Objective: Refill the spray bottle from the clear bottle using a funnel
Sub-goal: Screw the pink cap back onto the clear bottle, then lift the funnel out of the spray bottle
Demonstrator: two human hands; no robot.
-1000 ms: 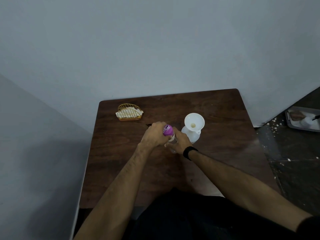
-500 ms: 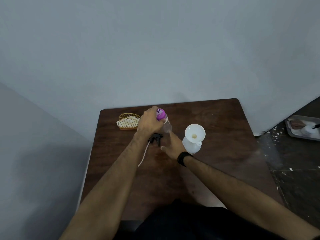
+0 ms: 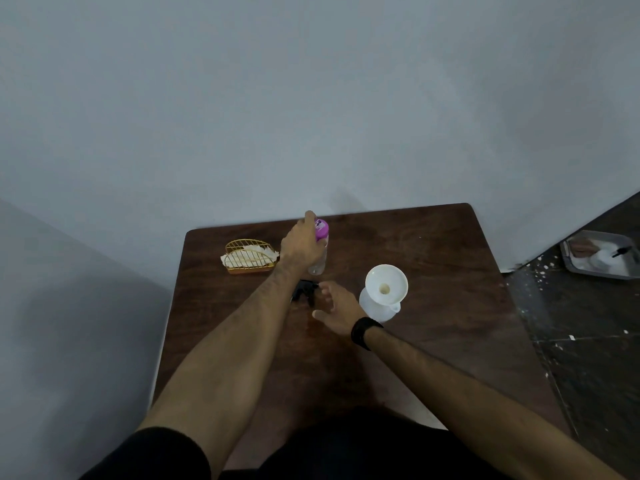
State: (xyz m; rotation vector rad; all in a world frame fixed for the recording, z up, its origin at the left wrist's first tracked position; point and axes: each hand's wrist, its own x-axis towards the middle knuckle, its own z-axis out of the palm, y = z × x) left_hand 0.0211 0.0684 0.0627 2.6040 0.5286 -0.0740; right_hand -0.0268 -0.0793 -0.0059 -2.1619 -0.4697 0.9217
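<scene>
Left hand [image 3: 302, 244], gripping the clear bottle [image 3: 319, 251], moved farther back; right hand [image 3: 336, 309] seemingly spread, empty.

Left arm: bare forearm stretched forward and to the right, dark sleeve at the upper arm.
Left hand [image 3: 302, 244]: back facing up, fingers curled round the bottle [image 3: 319, 251], gripping it.
Right arm: bare forearm angled forward and left, black band [image 3: 363, 331] at the wrist.
Right hand [image 3: 335, 309]: palm down, fingers spread and relaxed, holding nothing.
</scene>
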